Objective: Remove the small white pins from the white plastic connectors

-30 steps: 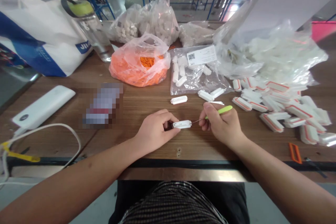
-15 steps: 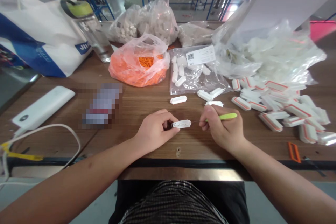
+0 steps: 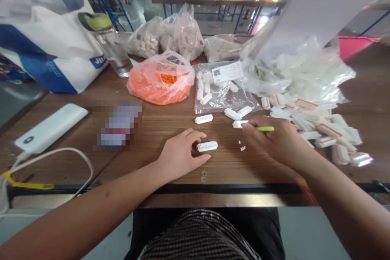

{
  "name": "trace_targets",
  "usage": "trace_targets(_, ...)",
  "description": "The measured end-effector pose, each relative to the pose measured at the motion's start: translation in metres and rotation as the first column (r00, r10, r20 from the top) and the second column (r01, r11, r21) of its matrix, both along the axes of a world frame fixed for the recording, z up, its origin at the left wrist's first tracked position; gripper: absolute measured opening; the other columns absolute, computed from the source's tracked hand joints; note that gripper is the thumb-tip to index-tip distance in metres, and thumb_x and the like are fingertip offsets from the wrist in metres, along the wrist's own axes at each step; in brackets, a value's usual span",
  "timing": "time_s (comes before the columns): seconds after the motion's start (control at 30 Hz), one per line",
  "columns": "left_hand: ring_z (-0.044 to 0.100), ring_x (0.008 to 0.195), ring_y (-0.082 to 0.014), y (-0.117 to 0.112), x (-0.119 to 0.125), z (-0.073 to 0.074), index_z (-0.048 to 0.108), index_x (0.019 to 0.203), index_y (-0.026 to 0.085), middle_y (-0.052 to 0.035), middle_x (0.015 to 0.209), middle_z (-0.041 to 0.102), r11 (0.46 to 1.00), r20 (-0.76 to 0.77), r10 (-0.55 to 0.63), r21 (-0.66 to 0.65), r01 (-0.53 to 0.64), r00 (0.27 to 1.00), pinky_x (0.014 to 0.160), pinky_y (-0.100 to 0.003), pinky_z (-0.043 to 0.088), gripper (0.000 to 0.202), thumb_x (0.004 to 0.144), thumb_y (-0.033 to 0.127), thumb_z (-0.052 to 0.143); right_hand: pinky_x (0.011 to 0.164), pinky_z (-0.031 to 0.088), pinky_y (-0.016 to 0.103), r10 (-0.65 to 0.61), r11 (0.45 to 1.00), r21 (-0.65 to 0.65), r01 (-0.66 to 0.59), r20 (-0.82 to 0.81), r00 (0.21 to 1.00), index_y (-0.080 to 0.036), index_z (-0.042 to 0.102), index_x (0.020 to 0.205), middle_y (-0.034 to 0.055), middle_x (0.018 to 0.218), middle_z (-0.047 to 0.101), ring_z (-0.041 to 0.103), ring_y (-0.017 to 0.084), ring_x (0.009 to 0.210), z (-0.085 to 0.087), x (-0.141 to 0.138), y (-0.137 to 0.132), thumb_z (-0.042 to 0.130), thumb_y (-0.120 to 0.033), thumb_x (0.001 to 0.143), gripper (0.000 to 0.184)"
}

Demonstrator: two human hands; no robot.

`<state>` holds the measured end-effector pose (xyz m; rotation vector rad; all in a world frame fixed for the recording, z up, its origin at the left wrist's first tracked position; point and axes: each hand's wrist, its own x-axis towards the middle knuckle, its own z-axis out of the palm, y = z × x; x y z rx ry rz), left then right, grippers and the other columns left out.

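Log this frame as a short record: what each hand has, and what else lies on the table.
Left hand: curled around a white plastic block
Right hand: holds a green-handled pick, beside a second white block
Between hands: tiny white bits on the wooden table
Rest: orange-filled plastic bag; clear bag of white pieces; white power bank; water bottle

I see a white plastic tag [image 3: 206,146], a lime-green handle [image 3: 265,128], orange strips [image 3: 158,88] in clear plastic, white blocks edged red [image 3: 330,131], a blue-and-white bag [image 3: 51,63], a brown wood-grain tabletop [image 3: 158,124], a dark striped shirt [image 3: 198,235]
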<state>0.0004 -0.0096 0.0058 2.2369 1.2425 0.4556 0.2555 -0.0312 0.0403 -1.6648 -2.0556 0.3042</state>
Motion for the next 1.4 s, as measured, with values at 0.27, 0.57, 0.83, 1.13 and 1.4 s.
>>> trace_targets(0.27, 0.059, 0.098, -0.0258, -0.007, 0.008, 0.007, 0.055, 0.124, 0.018, -0.0084, 0.109, 0.061, 0.97, -0.213, -0.152, 0.153, 0.187, 0.965, 0.077, -0.038, 0.05, 0.04, 0.088, 0.036, 0.058, 0.049, 0.034, 0.026, 0.031, 0.996, -0.087, 0.035, 0.654, 0.756, -0.021, 0.071, 0.092, 0.0079, 0.094, 0.07, 0.066, 0.021, 0.077, -0.028, 0.039, -0.018, 0.045, -0.014, 0.087, 0.028)
trace_targets(0.57, 0.055, 0.093, -0.0275, -0.006, 0.028, 0.023, 0.065, 0.093, 0.015, -0.0086, 0.092, 0.065, 0.946, -0.223, -0.221, 0.187, 0.264, 0.949, 0.071, -0.037, 0.048, 0.012, 0.089, 0.019, 0.056, 0.057, 0.047, 0.028, -0.014, 0.996, -0.064, 0.056, 0.527, 0.85, -0.025, 0.07, 0.113, 0.0061, 0.105, 0.073, 0.069, 0.023, 0.086, -0.027, 0.044, -0.02, 0.046, -0.015, 0.084, 0.038)
trace_targets(0.83, 0.06, 0.079, -0.0137, 0.003, 0.047, 0.013, 0.064, 0.107, 0.02, -0.0033, 0.099, 0.07, 0.831, 0.591, 0.098, -0.491, 0.261, 0.8, 0.068, -0.028, 0.047, 0.023, 0.084, 0.025, 0.064, 0.058, 0.04, 0.032, -0.402, 0.871, -0.116, 0.478, 0.39, 0.828, -0.02, 0.078, 0.086, 0.0093, 0.078, 0.074, 0.064, 0.023, 0.066, 0.014, 0.101, -0.018, 0.06, -0.034, 0.081, 0.023)
trace_targets(1.13, 0.051, 0.064, -0.0109, 0.013, 0.039, 0.002, 0.064, 0.094, 0.019, -0.0024, 0.082, 0.064, 0.778, 0.588, 0.238, -0.592, 0.21, 0.773, 0.052, -0.022, 0.037, 0.02, 0.081, 0.035, 0.062, 0.061, 0.047, 0.032, -0.339, 0.835, -0.37, 0.408, 0.239, 0.91, -0.026, 0.077, 0.063, 0.007, 0.068, 0.074, 0.066, 0.021, 0.062, 0.017, 0.136, -0.069, 0.074, -0.028, 0.068, 0.006)
trace_targets(1.4, 0.047, 0.058, -0.0091, 0.012, 0.04, 0.002, 0.065, 0.089, 0.019, -0.0001, 0.077, 0.062, 0.789, 0.598, 0.232, -0.577, 0.211, 0.767, 0.051, -0.023, 0.036, 0.016, 0.081, 0.033, 0.064, 0.059, 0.05, 0.029, -0.403, 0.857, -0.304, 0.415, 0.105, 0.909, -0.022, 0.079, 0.077, 0.0104, 0.082, 0.076, 0.069, 0.022, 0.068, 0.001, 0.147, -0.091, 0.068, -0.03, 0.075, 0.013)
